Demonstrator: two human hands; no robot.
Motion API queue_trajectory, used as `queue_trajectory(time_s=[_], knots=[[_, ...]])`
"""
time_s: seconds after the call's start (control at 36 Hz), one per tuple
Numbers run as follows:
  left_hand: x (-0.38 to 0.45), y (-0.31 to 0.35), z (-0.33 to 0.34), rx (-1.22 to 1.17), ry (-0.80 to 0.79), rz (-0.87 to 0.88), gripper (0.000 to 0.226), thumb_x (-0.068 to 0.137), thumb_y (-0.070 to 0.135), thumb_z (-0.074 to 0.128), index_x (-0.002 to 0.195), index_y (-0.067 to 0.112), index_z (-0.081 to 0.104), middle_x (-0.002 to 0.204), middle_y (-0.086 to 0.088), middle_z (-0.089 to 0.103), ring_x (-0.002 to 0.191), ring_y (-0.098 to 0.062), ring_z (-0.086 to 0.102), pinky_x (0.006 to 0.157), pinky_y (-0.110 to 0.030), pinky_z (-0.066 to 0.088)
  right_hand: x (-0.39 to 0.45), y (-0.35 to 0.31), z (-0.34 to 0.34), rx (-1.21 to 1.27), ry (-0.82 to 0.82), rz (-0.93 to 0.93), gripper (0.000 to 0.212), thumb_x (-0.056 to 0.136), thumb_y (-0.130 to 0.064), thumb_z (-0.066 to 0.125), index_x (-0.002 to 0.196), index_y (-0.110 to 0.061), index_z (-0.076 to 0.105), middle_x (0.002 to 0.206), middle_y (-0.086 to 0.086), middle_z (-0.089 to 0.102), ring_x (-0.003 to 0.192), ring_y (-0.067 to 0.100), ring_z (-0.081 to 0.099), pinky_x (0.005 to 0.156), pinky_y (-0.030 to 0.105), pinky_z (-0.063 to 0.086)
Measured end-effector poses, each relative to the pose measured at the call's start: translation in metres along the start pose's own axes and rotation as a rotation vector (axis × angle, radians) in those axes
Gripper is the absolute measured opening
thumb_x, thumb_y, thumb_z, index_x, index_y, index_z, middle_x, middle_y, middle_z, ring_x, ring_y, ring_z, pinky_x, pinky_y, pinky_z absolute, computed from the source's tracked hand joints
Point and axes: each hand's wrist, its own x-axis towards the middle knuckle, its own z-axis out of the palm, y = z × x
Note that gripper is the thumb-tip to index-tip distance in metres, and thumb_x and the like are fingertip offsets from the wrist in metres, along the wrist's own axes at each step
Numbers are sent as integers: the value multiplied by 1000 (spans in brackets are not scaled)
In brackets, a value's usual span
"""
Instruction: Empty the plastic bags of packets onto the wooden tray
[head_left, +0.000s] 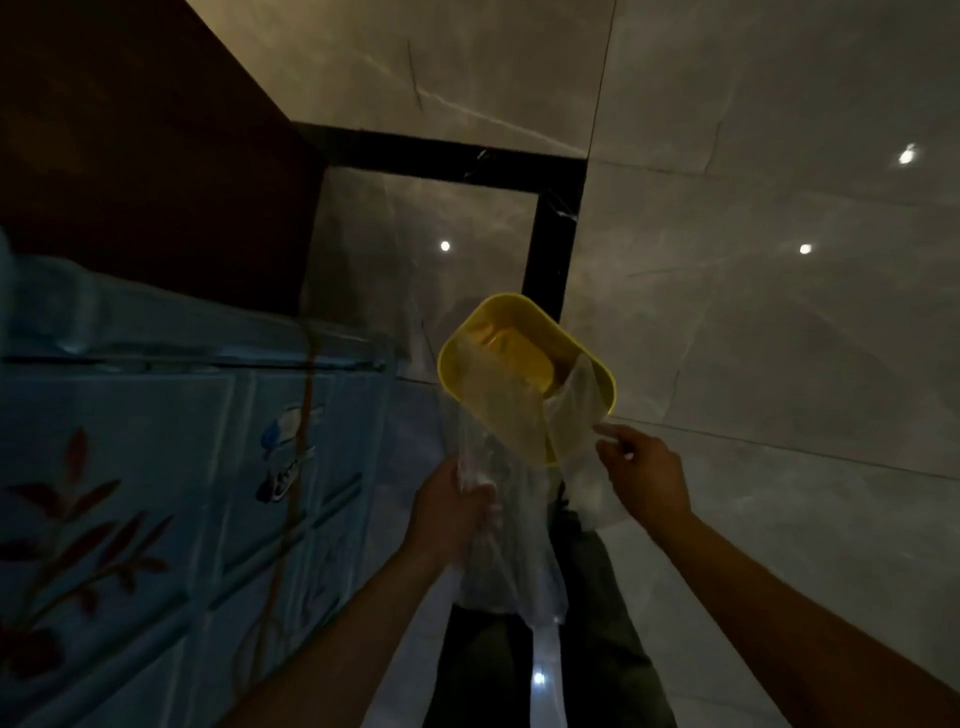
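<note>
A yellow plastic bin (524, 317) stands on the grey tiled floor below me. A clear plastic bag (498, 415) drapes over its near rim and hangs down toward me. My left hand (454, 506) grips the bunched lower part of the bag. My right hand (641, 473) pinches the bag's other edge (576, 405) at the bin's right rim. I see no packets and no wooden tray in this dim view.
A light blue cabinet (156, 467) with a leaf and bird pattern stands close on the left, a dark brown panel (145, 156) above it. A black strip (550, 234) frames a floor tile. Glossy grey tiles (779, 312) spread to the right. My dark trousers (597, 623) show below.
</note>
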Motion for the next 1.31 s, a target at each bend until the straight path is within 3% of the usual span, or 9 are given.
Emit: queue_trajectory(time_s=[0.19, 0.31, 0.47, 0.69, 0.89, 1.0, 1.11, 1.19, 1.31], knots=[[60, 11, 5, 21, -67, -135, 8, 92, -3, 60, 88, 4, 60, 68, -11, 67, 38, -12, 65, 34, -19, 47, 49, 1, 29, -97, 8, -32, 29, 95, -17, 51, 88, 4, 70, 77, 23, 66, 72, 35, 64, 59, 34, 44], [94, 22, 7, 85, -54, -162, 8, 92, -1, 60, 86, 4, 63, 48, 5, 68, 36, -2, 62, 34, -14, 45, 74, -3, 41, -158, 53, -43, 25, 96, -21, 49, 77, -12, 63, 65, 6, 54, 64, 29, 58, 59, 30, 39], [140, 47, 14, 122, 14, -181, 34, 93, 12, 64, 122, -5, 60, 94, -14, 71, 67, -23, 68, 48, -22, 51, 116, -9, 54, -179, 40, -75, 27, 96, -25, 48, 101, -10, 70, 70, 0, 52, 65, 22, 52, 61, 30, 38], [183, 55, 31, 58, 13, -206, 39, 101, 15, 53, 135, -2, 47, 125, -20, 60, 64, -19, 60, 31, -22, 46, 155, 3, 72, -268, -30, -118, 28, 96, -22, 48, 109, -12, 70, 98, 15, 71, 89, 34, 66, 66, 30, 42], [215, 50, 36, -61, 12, -260, 51, 96, 26, 59, 141, 5, 46, 139, -21, 55, 124, -40, 55, 104, -52, 45, 183, 11, 85, -225, -137, -42, 28, 96, -27, 50, 113, -18, 70, 105, 12, 72, 94, 29, 66, 77, 32, 50], [219, 49, 32, -128, 8, -302, 52, 93, 41, 57, 137, 12, 52, 134, -17, 59, 117, -37, 59, 98, -52, 50, 191, 11, 85, -88, -184, 35, 29, 94, -20, 49, 114, -14, 69, 109, 15, 69, 93, 31, 62, 73, 30, 44], [214, 47, 26, -159, -8, -310, 38, 91, 48, 55, 101, 13, 64, 99, -12, 68, 81, -27, 65, 64, -36, 54, 189, 13, 83, -63, -278, 102, 32, 96, -27, 48, 117, -12, 67, 118, 15, 66, 105, 34, 60, 97, 45, 47], [208, 45, 23, -127, -11, -275, 32, 90, 48, 55, 86, 17, 62, 86, -8, 65, 75, -23, 63, 69, -34, 52, 180, 14, 79, -56, -313, 109, 33, 97, -30, 49, 119, -12, 67, 118, 14, 65, 100, 28, 59, 97, 42, 46], [193, 46, 23, -128, -6, -231, 37, 93, 53, 52, 99, 18, 62, 97, -8, 65, 78, -23, 63, 68, -35, 52, 164, 16, 73, -75, -341, 127, 35, 97, -28, 47, 123, -9, 63, 124, 16, 63, 109, 32, 59, 97, 39, 46]])
